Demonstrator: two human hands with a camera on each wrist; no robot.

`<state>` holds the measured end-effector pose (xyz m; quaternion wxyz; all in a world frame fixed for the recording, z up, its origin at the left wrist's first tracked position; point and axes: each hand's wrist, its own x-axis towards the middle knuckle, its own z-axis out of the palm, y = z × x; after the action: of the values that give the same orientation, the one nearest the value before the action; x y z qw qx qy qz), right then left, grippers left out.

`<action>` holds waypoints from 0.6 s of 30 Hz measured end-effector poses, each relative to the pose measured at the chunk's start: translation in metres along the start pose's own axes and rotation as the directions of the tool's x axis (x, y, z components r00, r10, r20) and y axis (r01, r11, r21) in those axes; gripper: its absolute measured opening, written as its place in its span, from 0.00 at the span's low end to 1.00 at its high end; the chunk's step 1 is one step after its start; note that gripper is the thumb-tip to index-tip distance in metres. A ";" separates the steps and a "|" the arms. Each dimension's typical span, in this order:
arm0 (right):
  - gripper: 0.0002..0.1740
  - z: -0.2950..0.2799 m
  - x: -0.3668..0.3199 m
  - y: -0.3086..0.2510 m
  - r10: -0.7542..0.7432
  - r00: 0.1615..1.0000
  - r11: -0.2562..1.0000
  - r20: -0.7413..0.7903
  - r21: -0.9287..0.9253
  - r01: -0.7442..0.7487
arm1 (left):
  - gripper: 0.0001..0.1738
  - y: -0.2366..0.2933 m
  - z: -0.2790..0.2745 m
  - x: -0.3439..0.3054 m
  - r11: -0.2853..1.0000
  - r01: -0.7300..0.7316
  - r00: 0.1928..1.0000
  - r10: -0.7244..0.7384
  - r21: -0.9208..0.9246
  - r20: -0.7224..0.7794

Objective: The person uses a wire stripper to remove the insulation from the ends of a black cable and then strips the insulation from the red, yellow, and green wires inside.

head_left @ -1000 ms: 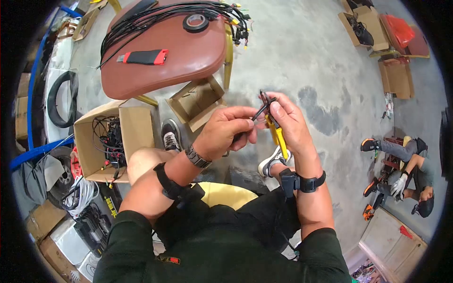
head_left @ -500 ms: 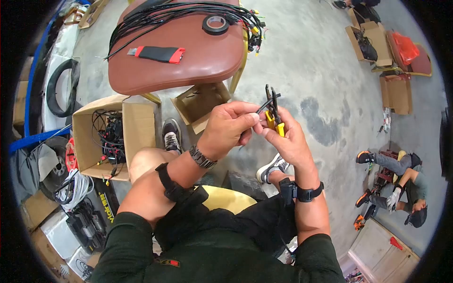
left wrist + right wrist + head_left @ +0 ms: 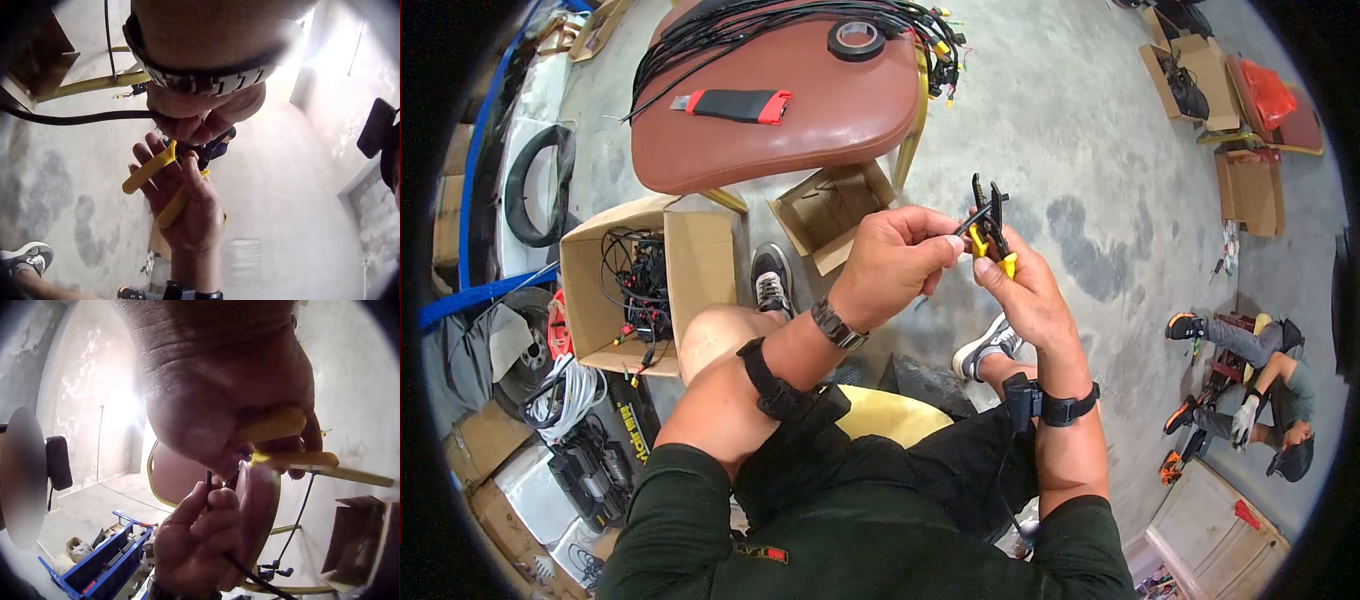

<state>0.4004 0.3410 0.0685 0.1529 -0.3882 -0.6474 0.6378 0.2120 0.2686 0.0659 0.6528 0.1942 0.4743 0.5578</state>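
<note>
My left hand (image 3: 890, 258) pinches a black cable (image 3: 81, 117) between thumb and fingers, close to the cable's end. In my right hand (image 3: 1038, 300) is a wire stripper (image 3: 997, 215) with black jaws and yellow handles (image 3: 151, 170). Its jaws stand apart and point away from me, and the cable end crosses them in the head view. The handles are spread, with the right thumb along one and the fingers behind the other. Both hands are close together above the floor. In the right wrist view, the left hand (image 3: 197, 534) grips the cable just below the tool.
A brown padded chair (image 3: 800, 145) bears a bundle of black cables (image 3: 730, 42), a tape roll (image 3: 856, 41) and a utility knife (image 3: 735, 106). Cardboard boxes (image 3: 705, 285) (image 3: 832, 250) stand on the floor at left. Another person (image 3: 1270, 385) sits at the right.
The wire stripper has turned more upright in my right hand, and its jaws and handles have spread apart. My left hand still pinches the cable near its end. The head view has shifted slightly.
</note>
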 end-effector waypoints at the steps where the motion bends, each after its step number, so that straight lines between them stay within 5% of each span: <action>1: 0.24 0.000 -0.001 0.000 -0.005 1.000 1.000 -0.002 -0.007 0.005 | 0.08 -0.002 0.000 0.000 0.999 -0.030 1.000 0.030 0.020 -0.006; 18: 0.25 -0.001 -0.002 -0.001 0.057 0.991 0.998 0.118 0.012 -0.059 | 0.08 -0.004 0.003 -0.001 0.982 -0.121 0.991 0.128 0.145 -0.038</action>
<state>0.4020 0.3403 0.0700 0.0989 -0.3674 -0.6387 0.6687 0.2168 0.2670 0.0650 0.5896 0.2564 0.5153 0.5667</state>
